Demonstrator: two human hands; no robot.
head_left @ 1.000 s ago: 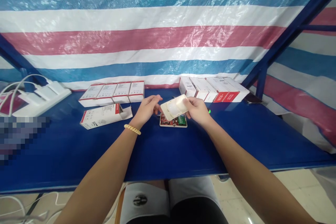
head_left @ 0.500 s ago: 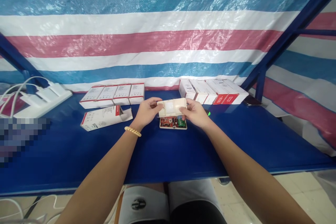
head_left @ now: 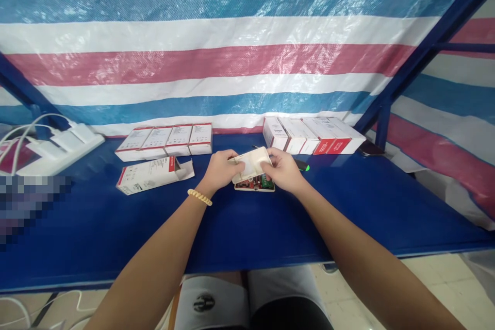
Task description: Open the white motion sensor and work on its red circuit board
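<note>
The cover (head_left: 251, 163) is pinched at its ends by the closed fingers of the left hand (head_left: 220, 170) and right hand (head_left: 284, 170). It has been lowered, still tilted, close over the base (head_left: 255, 184) on the table (head_left: 270, 227).

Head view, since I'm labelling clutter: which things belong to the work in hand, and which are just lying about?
In hand: white cover, held by left hand and right hand; open base with red circuit board, under it.
Lying about: opened box; left row of boxes; right row of boxes; white power strip; green-tipped tool.
</note>
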